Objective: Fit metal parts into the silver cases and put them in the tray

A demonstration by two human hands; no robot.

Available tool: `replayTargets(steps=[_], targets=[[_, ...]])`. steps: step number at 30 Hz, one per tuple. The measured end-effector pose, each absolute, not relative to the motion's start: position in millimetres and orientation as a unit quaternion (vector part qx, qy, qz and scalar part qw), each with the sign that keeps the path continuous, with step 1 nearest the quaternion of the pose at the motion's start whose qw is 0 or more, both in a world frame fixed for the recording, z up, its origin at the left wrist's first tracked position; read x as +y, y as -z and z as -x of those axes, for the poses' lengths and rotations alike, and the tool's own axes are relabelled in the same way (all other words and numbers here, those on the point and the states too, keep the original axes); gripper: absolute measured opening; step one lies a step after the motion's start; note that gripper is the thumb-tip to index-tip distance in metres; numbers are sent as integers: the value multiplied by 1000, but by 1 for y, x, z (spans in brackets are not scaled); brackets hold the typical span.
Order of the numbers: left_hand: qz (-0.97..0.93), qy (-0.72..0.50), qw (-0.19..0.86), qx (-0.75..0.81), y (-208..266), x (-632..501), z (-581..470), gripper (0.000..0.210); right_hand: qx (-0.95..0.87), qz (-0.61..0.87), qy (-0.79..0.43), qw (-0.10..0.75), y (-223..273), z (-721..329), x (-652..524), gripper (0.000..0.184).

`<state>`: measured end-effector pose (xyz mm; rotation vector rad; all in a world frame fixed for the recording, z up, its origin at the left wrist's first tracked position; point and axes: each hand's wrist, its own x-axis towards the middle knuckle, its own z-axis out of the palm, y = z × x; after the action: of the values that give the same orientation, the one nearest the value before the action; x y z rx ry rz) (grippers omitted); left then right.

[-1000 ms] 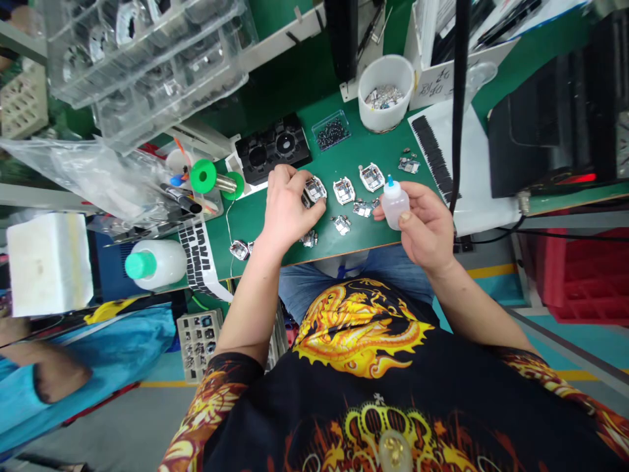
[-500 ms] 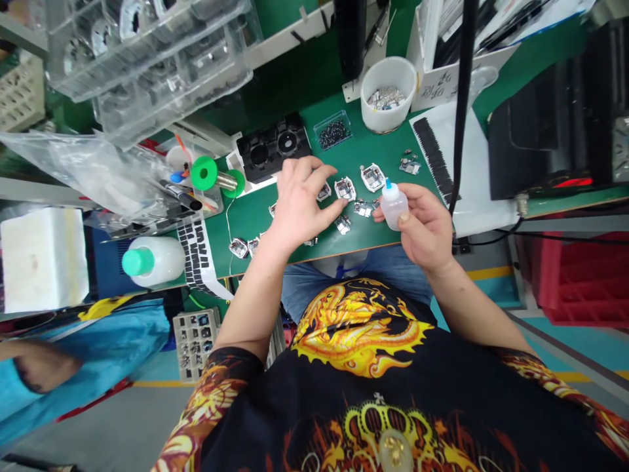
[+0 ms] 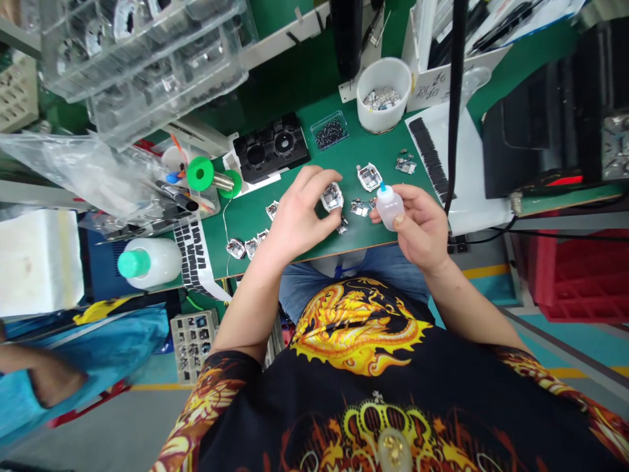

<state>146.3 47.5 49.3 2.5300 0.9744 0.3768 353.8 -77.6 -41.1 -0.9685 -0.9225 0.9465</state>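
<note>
My left hand (image 3: 304,213) grips a small silver watch case (image 3: 332,196) by its edges, between thumb and fingertips. A circuit board shows inside the case. In my right hand (image 3: 417,226) is a small translucent squeeze bottle (image 3: 391,208) with a blue tip, tilted slightly to the left. Another open watch case (image 3: 369,176) lies on the green bench just beyond the bottle. Loose circuit boards (image 3: 360,208) lie between my hands. More small cases (image 3: 236,248) sit to the left of my left forearm, partly covered by it.
Behind my hands are a black fixture (image 3: 270,149), a clear tray of tiny black parts (image 3: 329,131) and a white tub (image 3: 384,118). A solder spool (image 3: 200,174) and a green-capped bottle (image 3: 150,262) stand left. At far left is another person's arm (image 3: 49,377).
My left hand has closed on the watch case and shifted it slightly left, off its earlier spot. My right hand keeps the squeeze bottle in nearly the same place.
</note>
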Motion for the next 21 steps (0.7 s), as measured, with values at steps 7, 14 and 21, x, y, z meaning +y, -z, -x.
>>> replayTargets(steps=[7, 14, 21], targets=[[-904, -120, 209, 352, -47, 4, -99, 48, -527, 491, -313, 619, 30, -353, -82, 40], [-894, -122, 213, 375, -33, -5, -88, 47, -634, 500, -229, 543, 21, -349, -88, 47], [-896, -121, 211, 371, -33, -5, -91, 48, -722, 502, -155, 450, 24, -346, -93, 55]])
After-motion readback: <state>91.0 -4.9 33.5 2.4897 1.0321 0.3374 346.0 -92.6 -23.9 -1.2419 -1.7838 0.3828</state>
